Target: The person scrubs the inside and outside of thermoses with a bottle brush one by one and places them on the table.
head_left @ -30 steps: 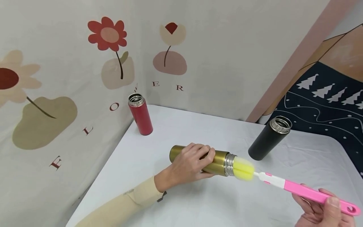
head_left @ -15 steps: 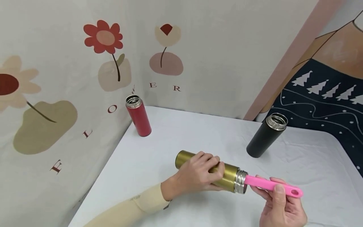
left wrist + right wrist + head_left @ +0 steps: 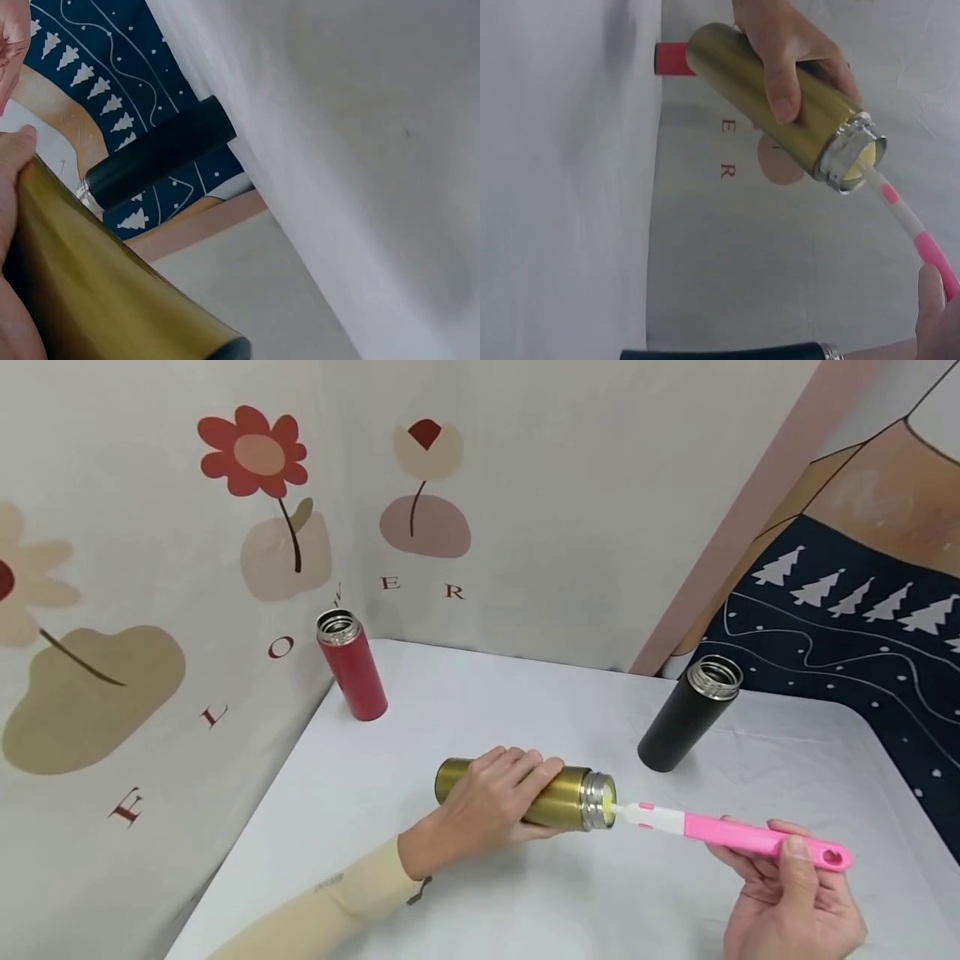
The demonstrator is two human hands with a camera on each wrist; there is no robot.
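Near table (image 3: 480, 710) front edge: gold flask (image 3: 562, 795) held sideways, left hand (image 3: 480, 810) wrapped mid-body, likely slick, rigid steel; right hand (image 3: 787, 893) pinching pink brush (image 3: 742, 835) handle, soft sponge inside mouth.

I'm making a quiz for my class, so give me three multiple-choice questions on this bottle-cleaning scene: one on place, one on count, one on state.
1. Where is the yellow sponge head of the pink-handled bottle brush?
A. on the table
B. inside the mouth of the gold metal bottle
C. in the red bottle

2. How many bottles are there?
A. two
B. three
C. four

3. How does the gold bottle lie?
A. upright
B. upside down
C. sideways, held

Answers:
1 B: the sponge head shows in the gold bottle mouth.
2 B: gold, red bottle, black bottle.
3 C: the left hand grips it sideways; the right hand holds the brush.
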